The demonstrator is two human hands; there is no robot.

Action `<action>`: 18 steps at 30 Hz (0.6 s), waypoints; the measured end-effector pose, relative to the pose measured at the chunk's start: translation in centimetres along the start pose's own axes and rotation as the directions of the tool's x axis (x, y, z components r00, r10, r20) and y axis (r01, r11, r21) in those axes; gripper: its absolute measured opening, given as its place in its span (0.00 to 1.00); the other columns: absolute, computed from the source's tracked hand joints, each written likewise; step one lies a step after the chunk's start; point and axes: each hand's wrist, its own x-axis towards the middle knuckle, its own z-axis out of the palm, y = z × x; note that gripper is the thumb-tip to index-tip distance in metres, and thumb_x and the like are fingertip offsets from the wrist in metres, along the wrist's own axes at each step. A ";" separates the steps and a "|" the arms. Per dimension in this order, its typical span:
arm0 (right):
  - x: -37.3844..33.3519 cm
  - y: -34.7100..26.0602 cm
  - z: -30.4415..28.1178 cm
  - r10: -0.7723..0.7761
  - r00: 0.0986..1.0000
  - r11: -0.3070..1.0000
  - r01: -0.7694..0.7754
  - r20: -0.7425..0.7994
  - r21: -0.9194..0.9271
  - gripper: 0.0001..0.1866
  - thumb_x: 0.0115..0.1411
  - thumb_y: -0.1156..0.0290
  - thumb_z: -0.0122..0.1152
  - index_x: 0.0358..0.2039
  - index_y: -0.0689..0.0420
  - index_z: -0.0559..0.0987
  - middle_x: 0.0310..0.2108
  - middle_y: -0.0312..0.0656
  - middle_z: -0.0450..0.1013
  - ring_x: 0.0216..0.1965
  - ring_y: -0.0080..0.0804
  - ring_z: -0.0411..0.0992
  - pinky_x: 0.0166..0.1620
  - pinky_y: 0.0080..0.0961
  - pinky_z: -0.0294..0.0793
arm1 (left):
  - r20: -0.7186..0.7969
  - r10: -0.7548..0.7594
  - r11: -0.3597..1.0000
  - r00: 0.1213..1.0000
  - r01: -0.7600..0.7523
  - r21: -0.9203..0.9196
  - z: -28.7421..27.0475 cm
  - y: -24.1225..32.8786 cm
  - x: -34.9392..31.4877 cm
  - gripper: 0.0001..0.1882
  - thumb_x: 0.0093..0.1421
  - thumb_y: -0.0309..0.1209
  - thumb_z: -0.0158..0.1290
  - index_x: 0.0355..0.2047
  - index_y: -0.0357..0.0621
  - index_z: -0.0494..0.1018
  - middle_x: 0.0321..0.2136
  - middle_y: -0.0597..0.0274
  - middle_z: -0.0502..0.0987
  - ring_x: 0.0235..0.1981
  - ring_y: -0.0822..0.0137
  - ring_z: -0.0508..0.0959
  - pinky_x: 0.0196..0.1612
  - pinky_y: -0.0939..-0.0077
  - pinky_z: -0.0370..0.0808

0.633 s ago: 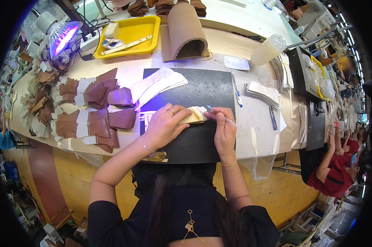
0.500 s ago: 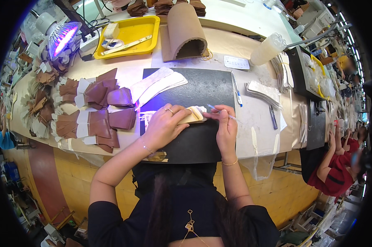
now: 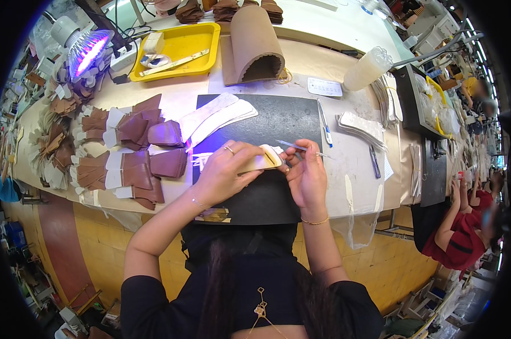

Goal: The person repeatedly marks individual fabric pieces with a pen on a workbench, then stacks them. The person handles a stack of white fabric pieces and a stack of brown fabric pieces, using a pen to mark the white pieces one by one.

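Observation:
My left hand (image 3: 226, 169) is closed round a cream-coloured flat piece (image 3: 257, 164) with a dark slot near its right end. The palm and fingers cover much of it. At its right end, the fingertips of my right hand (image 3: 307, 183) come up close; I cannot tell whether they touch it. A slim pen (image 3: 290, 144) lies slantwise between my right thumb and fingers, one end pointing left above the piece. Under both hands is a black mat (image 3: 261, 200). White cut strips (image 3: 218, 116) fan out on the mat's upper left.
Stacks of brown leather pieces (image 3: 168, 163) lie left, near a glowing lamp (image 3: 88, 53). Behind are a yellow tray (image 3: 176, 66) and a brown arched form (image 3: 255, 39). To the right are another pen (image 3: 325, 123), pale strips (image 3: 361, 129) and a cloudy plastic bottle (image 3: 368, 68).
My right hand has turned, showing more palm, and the pen's left end has swung up and left. The dark slot in the cream piece now shows more clearly.

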 end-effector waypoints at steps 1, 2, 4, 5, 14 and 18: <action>0.0 0.2 0.0 -0.027 0.999 0.995 0.025 -0.026 -0.092 0.19 0.77 0.54 0.40 0.51 0.56 0.70 0.40 0.42 0.74 0.48 0.34 0.77 0.52 0.36 0.80 | -0.020 -0.001 1.000 1.000 0.001 -0.003 -0.6 0.3 0.2 0.23 0.51 0.28 0.67 0.47 0.46 0.75 0.41 0.54 0.79 0.42 0.50 0.78 0.46 0.60 0.76; 0.0 0.4 0.0 -0.058 0.998 0.985 0.051 -0.039 -0.168 0.19 0.77 0.54 0.40 0.51 0.56 0.70 0.41 0.42 0.74 0.47 0.33 0.77 0.53 0.36 0.80 | -0.035 -0.015 1.000 0.999 0.016 0.019 -1.5 0.7 0.4 0.22 0.51 0.27 0.67 0.47 0.46 0.75 0.41 0.54 0.79 0.43 0.49 0.78 0.46 0.59 0.76; 0.1 0.7 0.0 -0.061 0.997 0.959 0.043 -0.056 -0.279 0.19 0.77 0.55 0.40 0.50 0.58 0.70 0.41 0.43 0.74 0.47 0.33 0.77 0.54 0.35 0.79 | -0.070 -0.040 0.997 0.997 0.045 0.066 -3.8 1.1 0.9 0.21 0.52 0.26 0.65 0.47 0.45 0.75 0.40 0.53 0.79 0.43 0.49 0.79 0.46 0.59 0.77; 0.2 0.8 0.0 -0.061 0.996 0.944 0.036 -0.066 -0.328 0.19 0.77 0.55 0.40 0.49 0.58 0.70 0.41 0.44 0.75 0.47 0.33 0.77 0.54 0.35 0.79 | -0.096 -0.084 0.992 0.992 0.092 0.081 -5.1 1.1 1.2 0.21 0.52 0.26 0.65 0.47 0.45 0.75 0.40 0.52 0.79 0.44 0.49 0.79 0.47 0.59 0.77; 0.1 1.1 0.2 -0.075 0.996 0.916 0.054 -0.038 -0.398 0.18 0.78 0.57 0.39 0.48 0.58 0.71 0.39 0.43 0.76 0.48 0.34 0.77 0.56 0.37 0.77 | -0.007 -0.264 0.919 0.964 0.254 0.302 -7.3 -7.5 6.5 0.22 0.55 0.33 0.63 0.50 0.50 0.73 0.44 0.50 0.79 0.49 0.47 0.78 0.55 0.57 0.74; -0.3 0.8 0.3 -0.097 0.995 0.896 0.072 -0.034 -0.437 0.18 0.78 0.57 0.39 0.47 0.58 0.71 0.40 0.43 0.76 0.47 0.34 0.78 0.56 0.36 0.77 | 0.077 -0.381 0.894 0.921 0.346 0.284 -5.2 -10.6 6.6 0.25 0.53 0.35 0.64 0.52 0.51 0.72 0.46 0.49 0.78 0.51 0.47 0.77 0.57 0.58 0.73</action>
